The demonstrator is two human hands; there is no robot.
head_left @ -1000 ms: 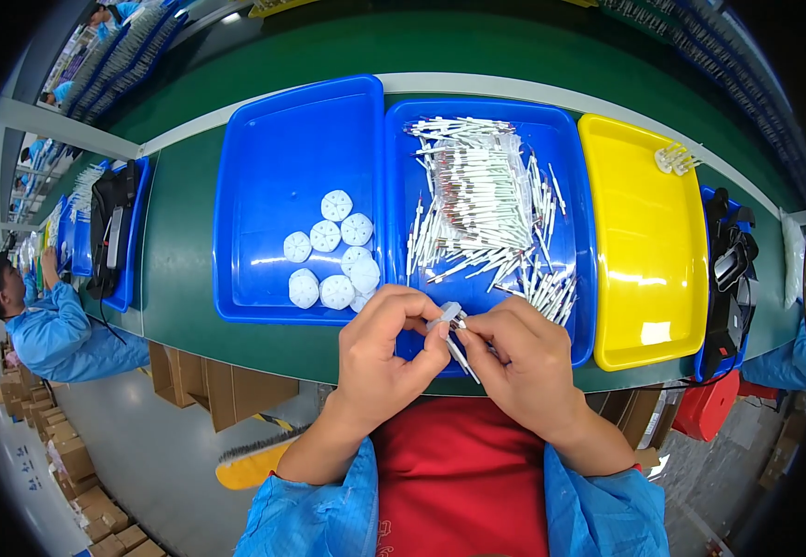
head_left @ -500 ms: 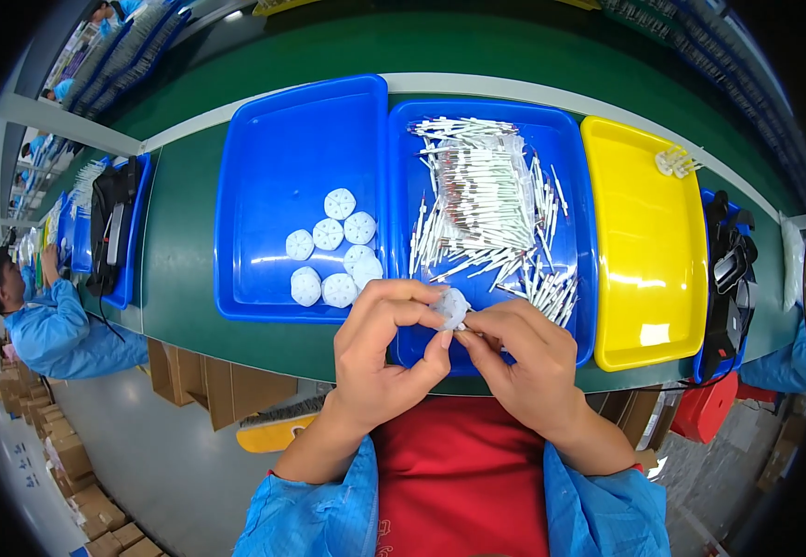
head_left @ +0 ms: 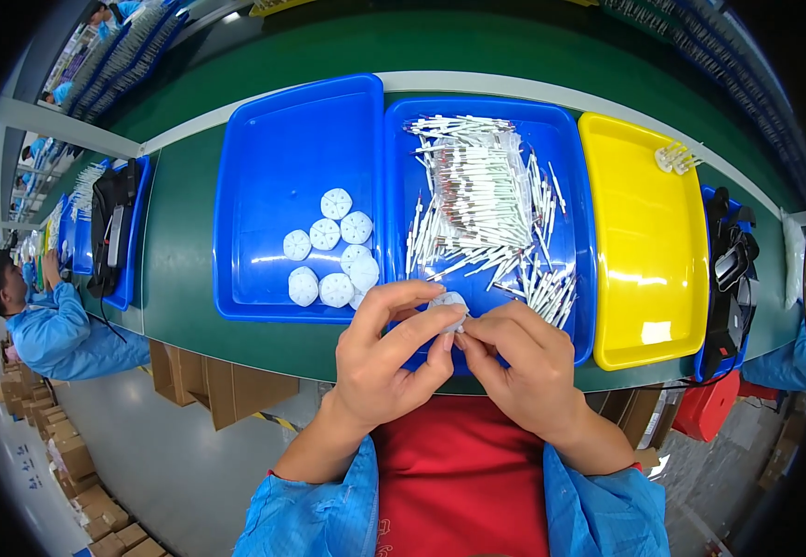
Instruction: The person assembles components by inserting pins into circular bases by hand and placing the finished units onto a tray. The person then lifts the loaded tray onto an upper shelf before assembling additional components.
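Note:
My left hand (head_left: 386,339) is closed around a small white round plastic piece (head_left: 448,300), its thumb below and its fingers curled over the side. My right hand (head_left: 526,357) meets it from the right, thumb and forefinger pinched at the piece's edge; what lies between those fingertips is hidden. Both hands are over the near edge of a blue tray (head_left: 584,306) full of thin white sticks (head_left: 482,190) with dark ends, some in a clear bag. Similar round white pieces (head_left: 336,290) with small holes lie in the left blue tray (head_left: 278,148).
A yellow tray (head_left: 644,251) on the right has a few white stemmed parts (head_left: 675,158) in its far corner. Black items (head_left: 730,251) in a blue tray stand beyond it. Cardboard boxes (head_left: 222,385) sit below the green table's (head_left: 175,251) edge. Another person (head_left: 64,320) works at far left.
My left forefinger has come down across the white round piece, covering more of it. The piece seems turned slightly. My right fingers stay pinched at its edge.

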